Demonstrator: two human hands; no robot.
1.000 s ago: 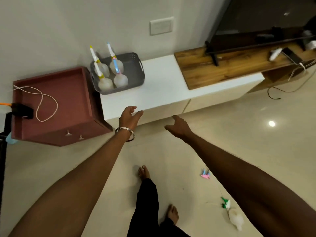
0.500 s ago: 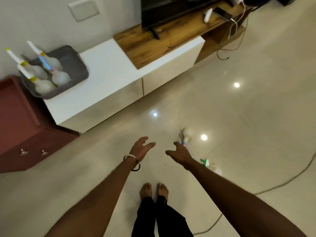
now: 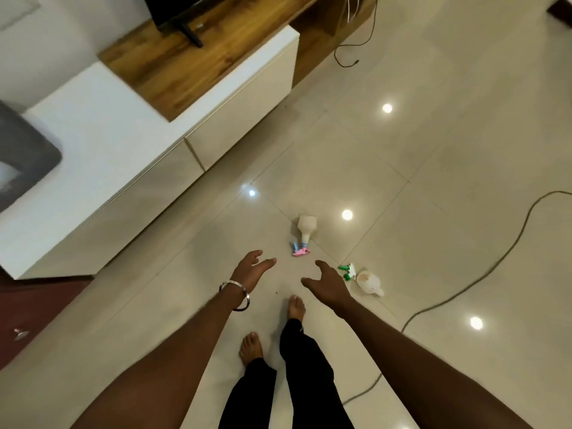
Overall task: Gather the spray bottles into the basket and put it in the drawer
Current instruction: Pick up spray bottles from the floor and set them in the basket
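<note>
Two white spray bottles lie on the tiled floor. One with a pink and blue head (image 3: 305,235) lies just beyond my hands. Another with a green head (image 3: 363,278) lies right beside my right hand (image 3: 326,284), which is open and holds nothing. My left hand (image 3: 252,269), with a metal bangle on the wrist, is also open and empty, left of the pink-headed bottle. The grey basket (image 3: 34,159) shows only partly at the left edge on the white cabinet; its contents are mostly cut off.
A low white cabinet (image 3: 130,125) with a wooden top (image 3: 198,57) and a TV runs along the wall. A maroon drawer unit (image 3: 28,311) stands at lower left. A cable (image 3: 483,274) trails across the floor on the right. My bare feet stand below my hands.
The view has turned further right and down toward the floor. The basket has slid almost out of view. Both hands have come closer to the two bottles on the floor.
</note>
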